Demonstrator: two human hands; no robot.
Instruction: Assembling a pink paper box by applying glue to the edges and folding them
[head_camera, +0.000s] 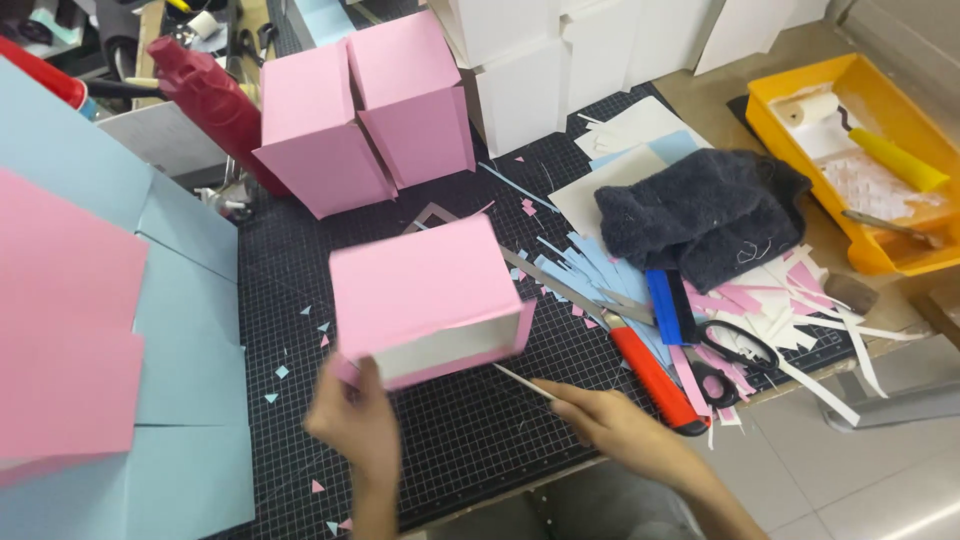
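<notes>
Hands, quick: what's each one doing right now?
Left hand: closed on the pink box.
Right hand: holding a thin white strip.

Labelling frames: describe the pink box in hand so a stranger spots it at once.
On the black cutting mat, three pink boxes sit. Two stand together at the back; the box is nearest the person, its corner held by the left hand. Only it shows a white open side.

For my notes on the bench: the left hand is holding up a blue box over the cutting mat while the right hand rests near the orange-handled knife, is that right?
Not quite: the box held by the left hand is pink, not blue, as the head view shows. The rest stands: it is over the cutting mat, and the right hand is near the orange-handled knife.
</notes>
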